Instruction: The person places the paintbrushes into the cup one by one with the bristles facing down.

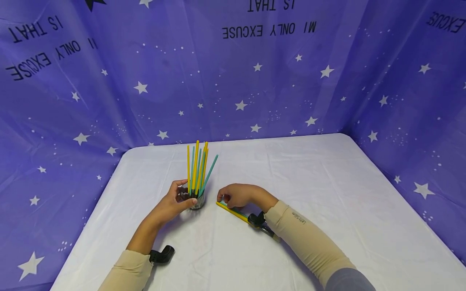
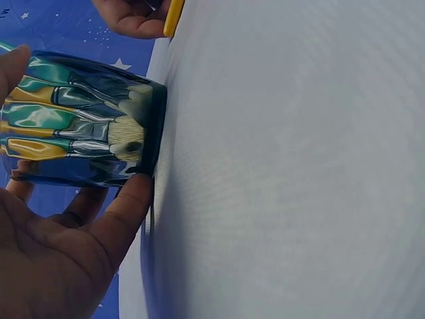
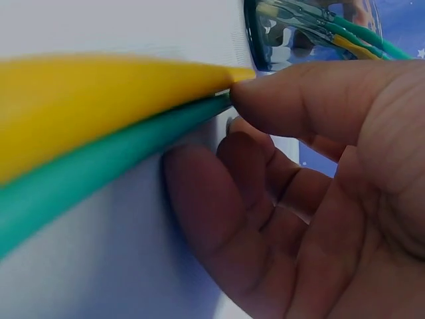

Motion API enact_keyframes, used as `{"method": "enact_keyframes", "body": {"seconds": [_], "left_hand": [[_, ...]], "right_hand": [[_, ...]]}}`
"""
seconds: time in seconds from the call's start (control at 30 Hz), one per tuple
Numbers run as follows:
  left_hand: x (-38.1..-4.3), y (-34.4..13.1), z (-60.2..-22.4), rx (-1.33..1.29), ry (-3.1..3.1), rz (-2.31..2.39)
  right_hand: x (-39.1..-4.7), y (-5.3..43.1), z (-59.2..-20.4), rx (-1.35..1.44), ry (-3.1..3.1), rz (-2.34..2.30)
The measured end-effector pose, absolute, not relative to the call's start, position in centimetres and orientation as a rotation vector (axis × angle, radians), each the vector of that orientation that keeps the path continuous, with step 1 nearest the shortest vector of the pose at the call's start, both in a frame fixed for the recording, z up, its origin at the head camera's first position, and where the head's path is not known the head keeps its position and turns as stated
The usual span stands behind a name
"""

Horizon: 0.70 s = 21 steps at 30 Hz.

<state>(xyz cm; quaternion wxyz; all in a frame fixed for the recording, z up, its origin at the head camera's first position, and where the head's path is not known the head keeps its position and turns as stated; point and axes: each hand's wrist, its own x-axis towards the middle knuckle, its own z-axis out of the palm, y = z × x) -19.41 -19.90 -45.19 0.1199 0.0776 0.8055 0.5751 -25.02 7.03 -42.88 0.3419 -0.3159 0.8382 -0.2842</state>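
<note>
My left hand grips a clear glass cup low down, thumb on one side and fingers round the other. In the cup stand several paintbrushes with yellow and green handles, bristles down at its base. To the right, my right hand pinches at the handle ends of two more paintbrushes, one yellow and one green, lying side by side. The thumb tip presses at those ends while the other fingers curl underneath. Their far ends run under the right wrist, partly hidden.
A white cloth covers the table. Purple curtains with stars and lettering hang behind it and at both sides. Each wrist wears a black camera, the left one hanging low over the tabletop.
</note>
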Motion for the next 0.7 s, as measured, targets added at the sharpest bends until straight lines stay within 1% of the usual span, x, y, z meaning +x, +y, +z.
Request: {"method": "enact_keyframes", "body": {"seconds": [0.7], "left_hand": [[-19.4, -19.99, -45.35, 0.243, 2.362, 1.685]], "right_hand": [[-24.79, 6.87, -43.03, -0.796, 2.208, -0.776]]}}
